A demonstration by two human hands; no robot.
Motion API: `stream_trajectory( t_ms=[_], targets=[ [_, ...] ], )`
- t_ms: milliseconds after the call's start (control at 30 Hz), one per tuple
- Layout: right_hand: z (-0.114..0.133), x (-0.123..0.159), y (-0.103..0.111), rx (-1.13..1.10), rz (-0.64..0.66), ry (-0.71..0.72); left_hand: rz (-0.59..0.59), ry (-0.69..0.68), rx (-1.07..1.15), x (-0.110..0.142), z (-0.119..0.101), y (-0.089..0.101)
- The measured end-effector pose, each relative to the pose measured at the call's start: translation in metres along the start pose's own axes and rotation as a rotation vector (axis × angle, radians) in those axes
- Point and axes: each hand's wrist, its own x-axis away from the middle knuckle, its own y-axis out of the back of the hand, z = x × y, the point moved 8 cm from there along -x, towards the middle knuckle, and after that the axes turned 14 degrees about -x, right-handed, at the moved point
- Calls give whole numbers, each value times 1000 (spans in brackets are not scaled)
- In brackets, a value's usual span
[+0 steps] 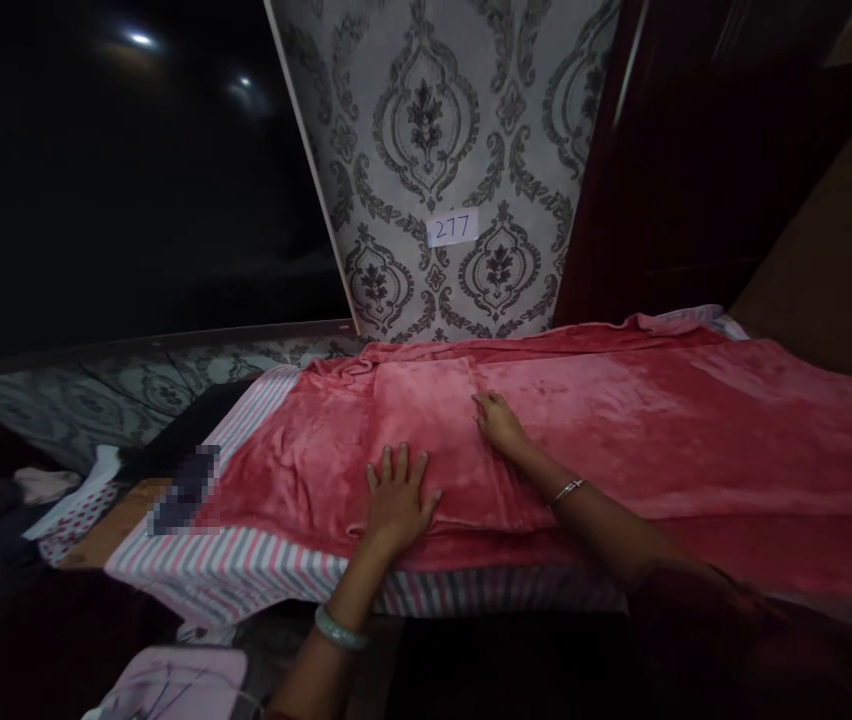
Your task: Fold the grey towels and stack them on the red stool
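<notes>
A pinkish-red plush blanket [591,430] lies spread over a table, with one part folded over into a flat panel near the middle. My left hand [396,495] rests flat on that panel near its front edge, fingers spread. At the panel's right edge is my right hand [499,422], its fingers curled and pinching at the fold; the exact grip is partly hidden. Beneath the blanket a striped cloth [246,570] in white, grey and pink shows along the front and left. Creases run through the blanket left of my left hand.
A large dark screen [133,180] stands at the back left. Behind the table is patterned wallpaper [426,110] with a paper label [453,228] reading 277. A pink stool-like surface [178,680] sits below at the front left. Clothes [73,515] lie at the far left.
</notes>
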Motion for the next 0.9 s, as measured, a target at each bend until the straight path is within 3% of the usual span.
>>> stream_trajectory(
  t_ms=[133, 233, 300, 367, 467, 567, 667, 800, 900],
  targets=[
    [33, -7, 9, 76, 2, 119, -28, -80, 78, -13, 2, 29],
    [66, -25, 3, 119, 64, 204, -89, -81, 105, -41, 6, 55],
    [81, -40, -2, 132, 81, 217, -66, -36, 94, -66, 11, 62],
    [87, -52, -7, 153, 77, 224, -35, 15, 69, -91, 17, 60],
    [73, -59, -22, 205, 101, 215, 6, 68, 22, -115, 25, 43],
    [45, -56, -41, 219, 123, 182, 12, 72, 0, -122, 27, 16],
    [31, -52, -50, 215, 104, 175, -40, 72, -15, -118, 26, 1],
    [36, -50, -48, 234, 105, 181, 21, 71, 1, -120, 28, 1],
    [40, -49, -44, 243, 102, 172, 65, 92, 5, -136, 29, 17]
  ],
)
